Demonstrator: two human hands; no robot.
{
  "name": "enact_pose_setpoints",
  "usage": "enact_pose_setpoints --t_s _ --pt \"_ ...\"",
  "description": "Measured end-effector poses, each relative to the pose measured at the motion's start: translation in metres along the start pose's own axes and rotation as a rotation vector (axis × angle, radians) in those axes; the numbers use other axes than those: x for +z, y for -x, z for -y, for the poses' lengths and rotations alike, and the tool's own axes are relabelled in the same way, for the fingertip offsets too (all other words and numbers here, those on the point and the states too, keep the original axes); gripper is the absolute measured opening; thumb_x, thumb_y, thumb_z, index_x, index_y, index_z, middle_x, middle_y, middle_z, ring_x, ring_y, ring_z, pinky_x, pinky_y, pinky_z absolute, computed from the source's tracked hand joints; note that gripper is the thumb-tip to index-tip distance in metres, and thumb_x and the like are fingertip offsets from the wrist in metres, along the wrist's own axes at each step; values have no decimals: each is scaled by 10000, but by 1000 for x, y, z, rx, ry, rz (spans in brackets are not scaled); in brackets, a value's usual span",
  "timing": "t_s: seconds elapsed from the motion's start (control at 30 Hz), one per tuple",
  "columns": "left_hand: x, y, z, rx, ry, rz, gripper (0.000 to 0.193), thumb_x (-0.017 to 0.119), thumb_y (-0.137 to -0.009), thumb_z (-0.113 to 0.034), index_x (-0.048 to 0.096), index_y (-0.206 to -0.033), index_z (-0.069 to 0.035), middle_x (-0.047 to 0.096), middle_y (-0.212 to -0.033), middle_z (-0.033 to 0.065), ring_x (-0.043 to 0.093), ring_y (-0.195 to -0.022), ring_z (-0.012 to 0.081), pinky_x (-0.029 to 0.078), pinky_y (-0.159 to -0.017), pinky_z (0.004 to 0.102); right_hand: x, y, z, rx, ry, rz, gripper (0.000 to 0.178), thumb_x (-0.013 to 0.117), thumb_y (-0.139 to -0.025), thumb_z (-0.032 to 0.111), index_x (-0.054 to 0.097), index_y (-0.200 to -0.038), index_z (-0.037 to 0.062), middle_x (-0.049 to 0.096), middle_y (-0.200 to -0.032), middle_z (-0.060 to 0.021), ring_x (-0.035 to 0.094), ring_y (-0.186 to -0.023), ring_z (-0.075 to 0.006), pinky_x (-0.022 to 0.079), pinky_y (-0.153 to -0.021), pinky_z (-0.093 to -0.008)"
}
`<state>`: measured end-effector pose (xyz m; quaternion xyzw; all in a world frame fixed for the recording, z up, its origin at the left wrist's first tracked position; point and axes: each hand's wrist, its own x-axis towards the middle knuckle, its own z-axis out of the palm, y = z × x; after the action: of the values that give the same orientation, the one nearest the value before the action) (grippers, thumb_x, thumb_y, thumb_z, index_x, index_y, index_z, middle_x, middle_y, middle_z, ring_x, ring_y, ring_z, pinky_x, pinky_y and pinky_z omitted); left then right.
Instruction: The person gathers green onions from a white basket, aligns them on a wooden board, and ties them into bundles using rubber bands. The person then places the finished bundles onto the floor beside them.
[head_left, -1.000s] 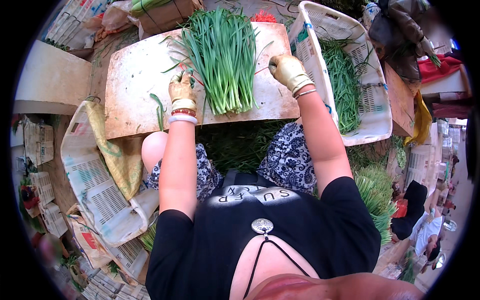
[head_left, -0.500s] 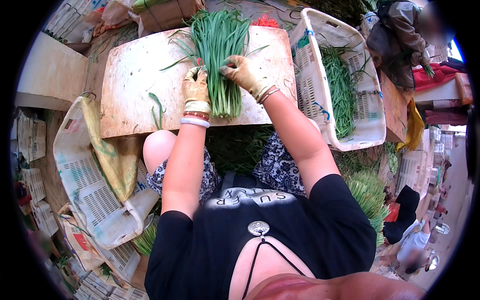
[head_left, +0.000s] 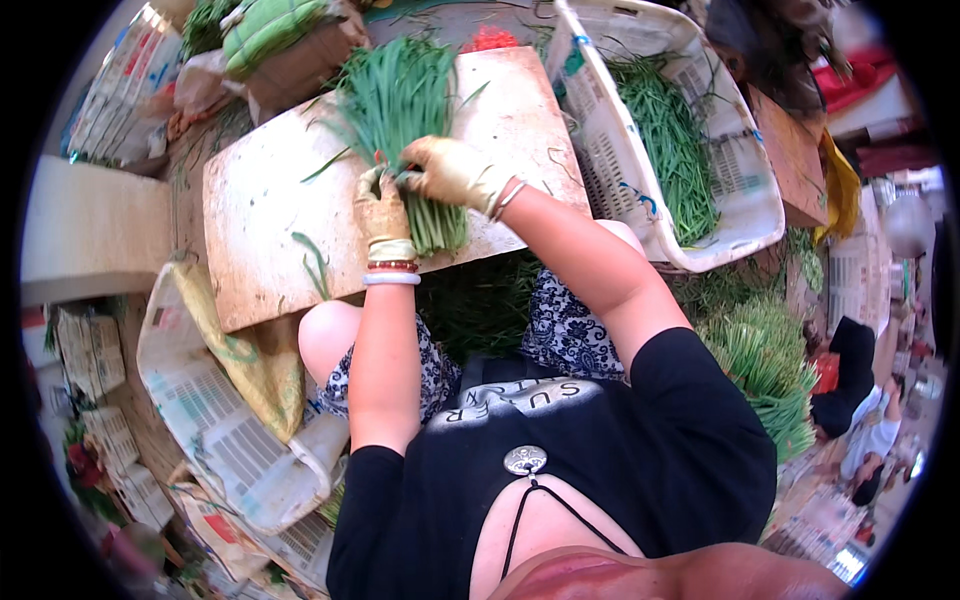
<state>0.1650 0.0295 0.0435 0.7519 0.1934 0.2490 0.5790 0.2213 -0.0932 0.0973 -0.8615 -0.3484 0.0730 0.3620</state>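
A thick bundle of green garlic chives (head_left: 398, 88) lies on a pale, stained board, its cut stems pointing toward me. Both my hands wear yellowish work gloves. At the bundle's left edge, my left hand (head_left: 383, 210) is closed, with a bit of red tie (head_left: 380, 158) showing at its fingertips. My right hand (head_left: 455, 175) reaches across the top of the stems, its fingers pinched together beside the left fingertips at the tie. The gloves partly hide the tie, and its path round the bundle is not visible.
Loose leaves lie on the board (head_left: 260, 200). To the right stands a white plastic crate (head_left: 655, 225) holding chives; another crate (head_left: 215, 430) with a yellow sack (head_left: 245, 365) is at left. More chives (head_left: 765, 370) stand by my right side. A red heap (head_left: 490, 38) lies beyond the board.
My view has turned, so the board looks tilted. My right hand has come closer to my left, and their fingertips now meet at the bundle's left edge.
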Motion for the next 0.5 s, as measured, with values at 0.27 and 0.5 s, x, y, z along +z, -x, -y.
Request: enact_pose_setpoints --t_s 0.27,0.5 --pt "-25 -20 22 -204 108 92 214 475 -856 -110 507 -1030 11 575 -935 74 533 -771 151 440 -696 269 -56 21 -9 149 170 -34 309 611 -717 306 583 -863 35 599 -808 -173 584 -772 -330 463 -713 -401" --pt "-57 8 -54 398 -227 -112 359 530 -833 -86 431 -1139 72 494 -1124 173 490 -1008 239 387 -879 332 -225 152 -117 461 223 -368 332 531 -810 338 581 -943 38 610 -845 -158 594 -759 -246 471 -703 -328"
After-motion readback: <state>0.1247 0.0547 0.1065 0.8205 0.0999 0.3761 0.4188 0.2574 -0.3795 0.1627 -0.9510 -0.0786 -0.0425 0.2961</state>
